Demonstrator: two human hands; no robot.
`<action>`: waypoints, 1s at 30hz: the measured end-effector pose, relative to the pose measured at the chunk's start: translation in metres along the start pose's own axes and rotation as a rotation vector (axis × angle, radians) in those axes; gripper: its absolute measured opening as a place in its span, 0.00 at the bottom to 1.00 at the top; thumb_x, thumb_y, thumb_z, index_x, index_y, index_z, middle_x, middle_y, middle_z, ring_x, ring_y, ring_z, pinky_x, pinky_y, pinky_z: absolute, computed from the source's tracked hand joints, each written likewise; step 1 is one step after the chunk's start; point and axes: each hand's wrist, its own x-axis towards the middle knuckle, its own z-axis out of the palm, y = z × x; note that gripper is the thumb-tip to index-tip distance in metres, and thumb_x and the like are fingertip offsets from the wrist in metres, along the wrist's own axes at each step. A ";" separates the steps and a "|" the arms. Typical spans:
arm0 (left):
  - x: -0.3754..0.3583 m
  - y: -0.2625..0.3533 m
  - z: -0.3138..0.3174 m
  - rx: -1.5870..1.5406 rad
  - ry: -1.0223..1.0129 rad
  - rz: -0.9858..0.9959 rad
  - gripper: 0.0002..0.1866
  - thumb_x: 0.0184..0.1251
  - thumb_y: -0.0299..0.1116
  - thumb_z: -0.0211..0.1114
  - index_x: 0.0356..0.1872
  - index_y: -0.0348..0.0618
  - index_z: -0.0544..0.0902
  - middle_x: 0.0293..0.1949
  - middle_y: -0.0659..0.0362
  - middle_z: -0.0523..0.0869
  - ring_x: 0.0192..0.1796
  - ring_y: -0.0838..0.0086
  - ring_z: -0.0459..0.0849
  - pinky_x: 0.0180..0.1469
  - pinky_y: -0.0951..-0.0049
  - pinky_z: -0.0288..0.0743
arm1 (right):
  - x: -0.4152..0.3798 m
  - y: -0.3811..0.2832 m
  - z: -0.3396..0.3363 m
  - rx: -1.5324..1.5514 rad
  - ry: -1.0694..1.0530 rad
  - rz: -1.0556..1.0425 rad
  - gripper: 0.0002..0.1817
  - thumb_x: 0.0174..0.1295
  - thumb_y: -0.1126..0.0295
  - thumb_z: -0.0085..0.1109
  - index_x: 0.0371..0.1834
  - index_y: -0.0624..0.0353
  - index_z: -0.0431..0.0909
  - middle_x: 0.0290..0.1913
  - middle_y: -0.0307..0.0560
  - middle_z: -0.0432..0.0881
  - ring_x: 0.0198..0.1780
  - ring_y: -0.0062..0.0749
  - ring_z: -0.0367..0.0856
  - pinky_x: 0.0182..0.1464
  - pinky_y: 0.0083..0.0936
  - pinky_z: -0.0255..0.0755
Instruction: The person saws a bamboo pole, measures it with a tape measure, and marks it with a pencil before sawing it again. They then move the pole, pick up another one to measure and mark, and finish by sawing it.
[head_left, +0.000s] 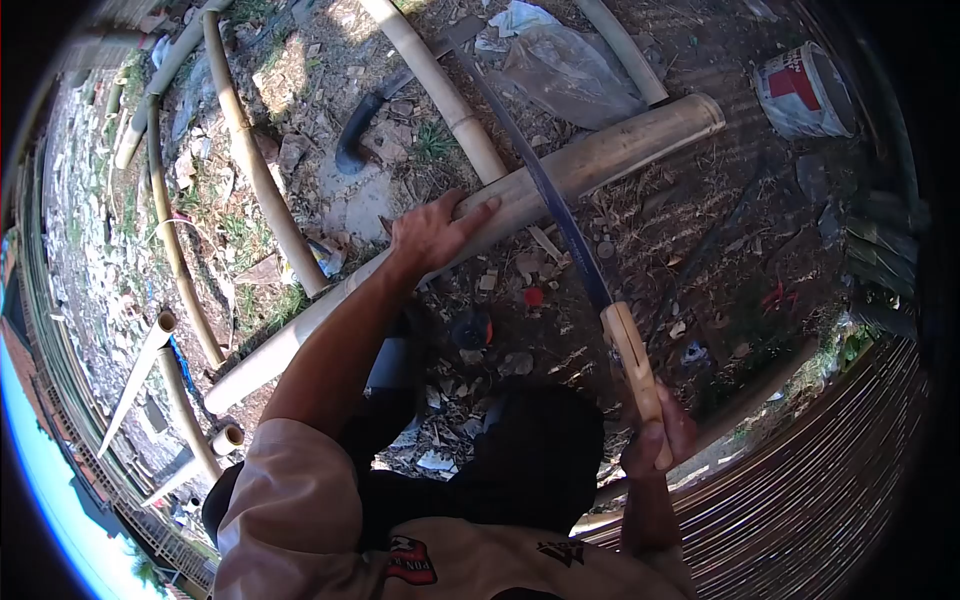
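I note, head view: left hand [432, 234] grasping the bamboo [605, 160] from above; right hand [660, 432] clenched round the handle [628, 345] of the saw [568, 228], blade across the bamboo.

Tan bamboo pole [512, 208] and a saw [563, 217] in dark blue-grey and pale yellow.
The pole is smudged brown-grey toward the right and lightened to cream at the sunlit lower left. The saw's blade [520, 141] is coloured dark blue-grey, its wooden handle [639, 374] pale yellow. The white bucket [800, 92] is marked with a red patch, and the plastic bag [565, 75] is clouded grey. The beige shirt [475, 545] is printed in red and black. The brown ground [690, 230] is flecked white; the fence [830, 470] is striped in thin pale lines.
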 end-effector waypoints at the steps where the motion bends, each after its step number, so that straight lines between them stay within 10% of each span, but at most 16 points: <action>1: 0.001 0.000 0.000 -0.007 0.007 0.004 0.56 0.66 0.87 0.40 0.74 0.48 0.78 0.55 0.37 0.90 0.64 0.46 0.87 0.68 0.46 0.75 | -0.003 0.005 0.001 -0.044 -0.055 -0.002 0.35 0.77 0.50 0.47 0.60 0.79 0.82 0.35 0.61 0.90 0.30 0.39 0.88 0.33 0.31 0.83; 9: 0.001 -0.004 0.003 -0.005 0.013 0.032 0.55 0.67 0.86 0.42 0.72 0.45 0.80 0.53 0.34 0.90 0.63 0.43 0.87 0.68 0.44 0.75 | -0.021 -0.006 0.006 0.072 -0.104 -0.050 0.28 0.71 0.60 0.57 0.53 0.83 0.83 0.35 0.65 0.89 0.34 0.48 0.90 0.40 0.36 0.84; 19: 0.001 -0.007 0.013 0.044 0.085 0.080 0.51 0.70 0.82 0.46 0.69 0.43 0.81 0.50 0.37 0.90 0.60 0.44 0.88 0.69 0.43 0.72 | -0.079 -0.024 -0.062 -0.063 -0.173 -0.052 0.32 0.79 0.51 0.49 0.54 0.79 0.80 0.21 0.50 0.80 0.21 0.33 0.78 0.25 0.31 0.71; 27: 0.001 -0.008 0.004 -0.015 -0.054 0.070 0.52 0.71 0.82 0.44 0.71 0.42 0.78 0.62 0.34 0.83 0.70 0.43 0.79 0.73 0.44 0.66 | 0.017 -0.005 0.050 0.027 -0.152 -0.147 0.30 0.74 0.56 0.52 0.51 0.83 0.83 0.29 0.62 0.86 0.28 0.44 0.86 0.31 0.35 0.77; 30: 0.003 -0.012 0.016 0.018 0.105 0.095 0.52 0.71 0.81 0.44 0.68 0.39 0.80 0.54 0.35 0.88 0.64 0.46 0.84 0.69 0.44 0.71 | -0.050 0.002 -0.002 -0.018 -0.084 -0.035 0.35 0.77 0.49 0.49 0.47 0.81 0.85 0.31 0.63 0.87 0.29 0.46 0.86 0.32 0.37 0.79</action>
